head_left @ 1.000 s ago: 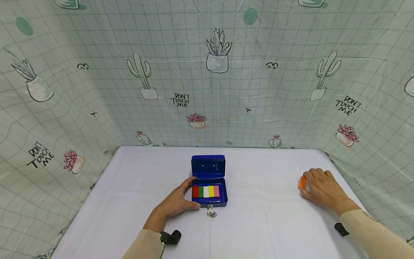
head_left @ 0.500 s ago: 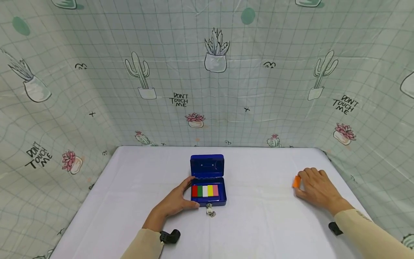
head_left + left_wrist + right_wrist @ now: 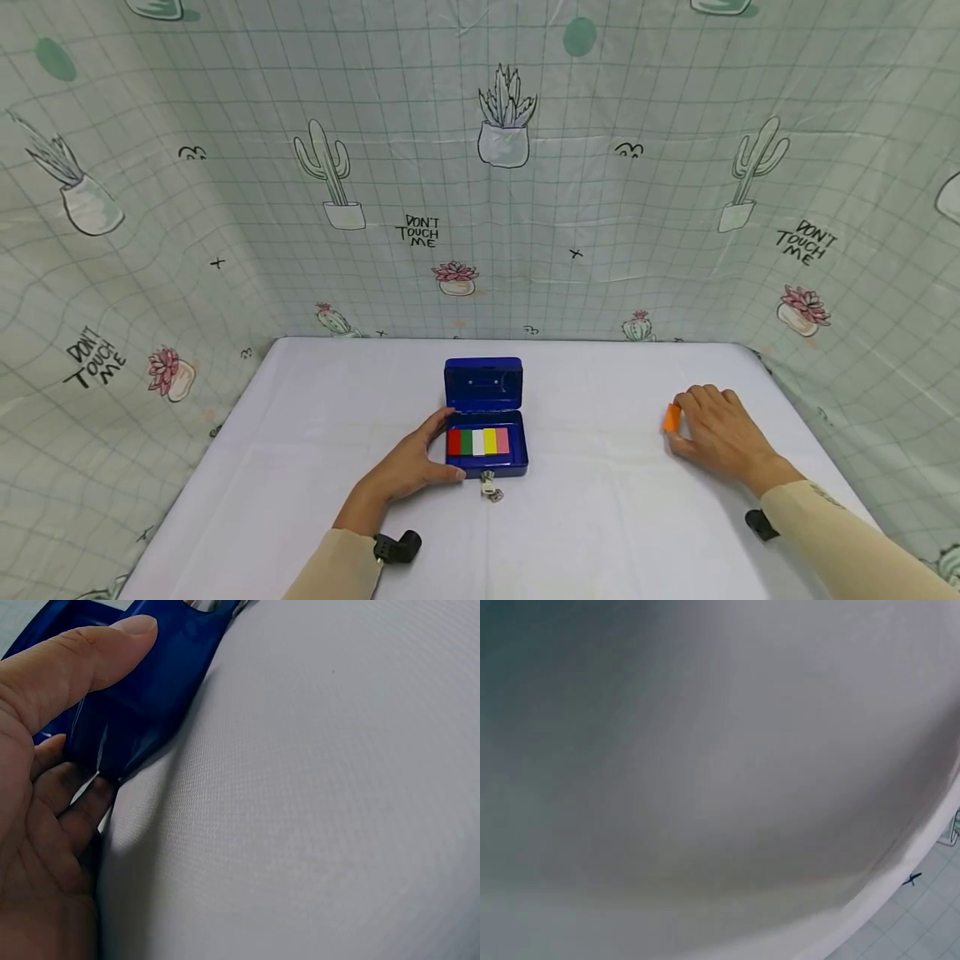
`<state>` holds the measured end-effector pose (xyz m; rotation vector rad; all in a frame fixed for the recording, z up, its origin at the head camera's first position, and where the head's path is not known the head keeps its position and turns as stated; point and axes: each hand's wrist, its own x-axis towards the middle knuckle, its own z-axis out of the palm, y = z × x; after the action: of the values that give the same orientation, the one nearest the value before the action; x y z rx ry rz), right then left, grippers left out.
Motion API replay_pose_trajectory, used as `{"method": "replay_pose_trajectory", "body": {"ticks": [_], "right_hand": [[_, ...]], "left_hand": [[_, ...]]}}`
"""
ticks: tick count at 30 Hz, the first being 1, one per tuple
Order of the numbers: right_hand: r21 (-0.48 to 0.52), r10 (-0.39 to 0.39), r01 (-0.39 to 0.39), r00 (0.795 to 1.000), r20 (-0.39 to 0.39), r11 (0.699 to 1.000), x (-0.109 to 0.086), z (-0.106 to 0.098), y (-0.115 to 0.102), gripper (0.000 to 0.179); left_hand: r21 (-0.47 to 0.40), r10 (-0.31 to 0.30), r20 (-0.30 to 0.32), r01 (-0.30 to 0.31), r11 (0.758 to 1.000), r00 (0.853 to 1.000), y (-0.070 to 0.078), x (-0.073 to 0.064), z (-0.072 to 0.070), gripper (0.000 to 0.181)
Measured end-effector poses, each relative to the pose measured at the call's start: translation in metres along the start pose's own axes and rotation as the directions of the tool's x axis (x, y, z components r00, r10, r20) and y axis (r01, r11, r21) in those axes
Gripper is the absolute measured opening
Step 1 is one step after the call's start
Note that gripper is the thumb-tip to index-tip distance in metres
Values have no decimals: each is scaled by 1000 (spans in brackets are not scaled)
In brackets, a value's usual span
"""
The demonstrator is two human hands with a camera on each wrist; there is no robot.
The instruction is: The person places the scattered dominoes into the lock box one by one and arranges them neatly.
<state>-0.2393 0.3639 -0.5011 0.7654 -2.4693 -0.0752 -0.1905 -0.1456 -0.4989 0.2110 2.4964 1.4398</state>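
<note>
A small blue cash box [image 3: 513, 471] stands on the table with its lid [image 3: 483, 385] tipped up at the back. Red [image 3: 453, 442], green [image 3: 467, 442], white [image 3: 478, 442], yellow [image 3: 491, 442] and pink blocks [image 3: 502, 441] lie side by side in it. My left hand [image 3: 408, 462] holds the box by its left end, thumb on the front wall; in the left wrist view the thumb [image 3: 97, 660] presses the blue wall and the fingers reach its side. On the right, my right hand [image 3: 716, 433] pinches an orange block [image 3: 671, 418] between thumb and fingers.
A padlock [image 3: 487, 483] with keys [image 3: 495, 496] hangs at the box's front. White cloth covers the table [image 3: 585, 517], and a printed curtain [image 3: 555, 200] rises behind and beside it. The right wrist view is blurred, with no hand visible.
My right hand has moved left across the table with the orange block, nearer the cash box. The left hand and the box have stayed in place.
</note>
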Motion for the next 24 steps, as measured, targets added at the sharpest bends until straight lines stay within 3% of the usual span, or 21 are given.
{"method": "replay_pose_trajectory", "body": {"ticks": [24], "right_hand": [[34,-73,74,997,-19,997,24,3,-21,40]], "left_hand": [[9,-1,-11,1,1000,1000,0,1,1,105]]}}
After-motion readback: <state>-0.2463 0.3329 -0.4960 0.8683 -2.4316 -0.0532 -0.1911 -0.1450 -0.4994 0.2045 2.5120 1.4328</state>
